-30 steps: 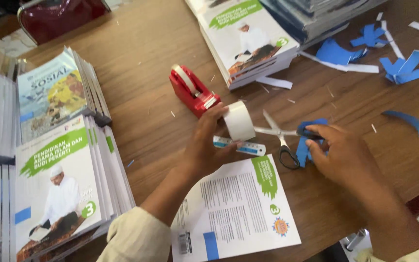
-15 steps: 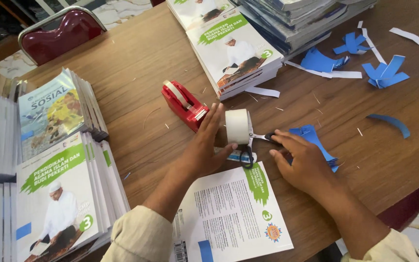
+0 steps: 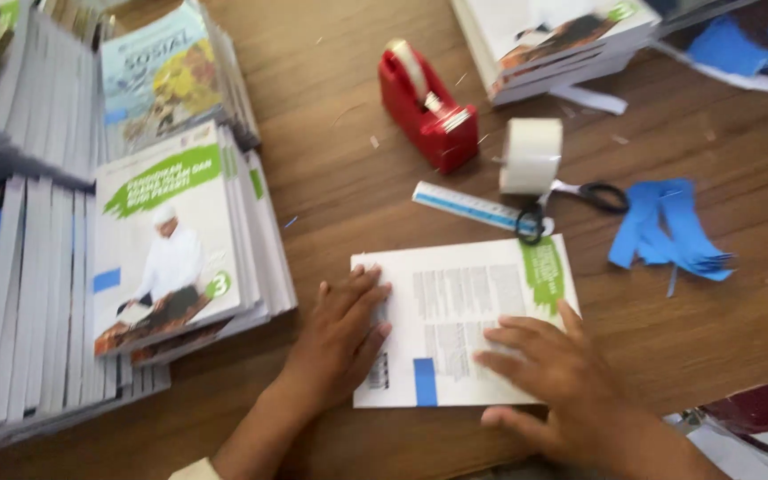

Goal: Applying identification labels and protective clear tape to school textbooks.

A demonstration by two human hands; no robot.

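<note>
A white booklet point(image 3: 473, 293) with a green corner and a small blue label lies flat on the wooden table point(image 3: 331, 204) in front of me. My left hand point(image 3: 340, 342) rests palm down on its left edge, fingers spread. On the booklet's lower right part lies my right hand point(image 3: 548, 378), also flat with fingers apart. Neither hand holds anything. Just beyond the booklet are black-handled scissors point(image 3: 580, 200), a roll of white tape point(image 3: 531, 156), a blue and white ruler point(image 3: 473, 206) and a red tape dispenser point(image 3: 428, 107).
Stacks of books point(image 3: 171, 231) with green and white covers fill the left side, with more grey stacks point(image 3: 20, 293) beside them. Another book pile point(image 3: 553, 44) stands at the back. Blue paper cuttings point(image 3: 668, 227) lie to the right. A dark red chair point(image 3: 757, 404) sits at the lower right.
Both hands left the tape roll and scissors, which now lie on the table, and moved down onto the booklet. The camera has moved closer.
</note>
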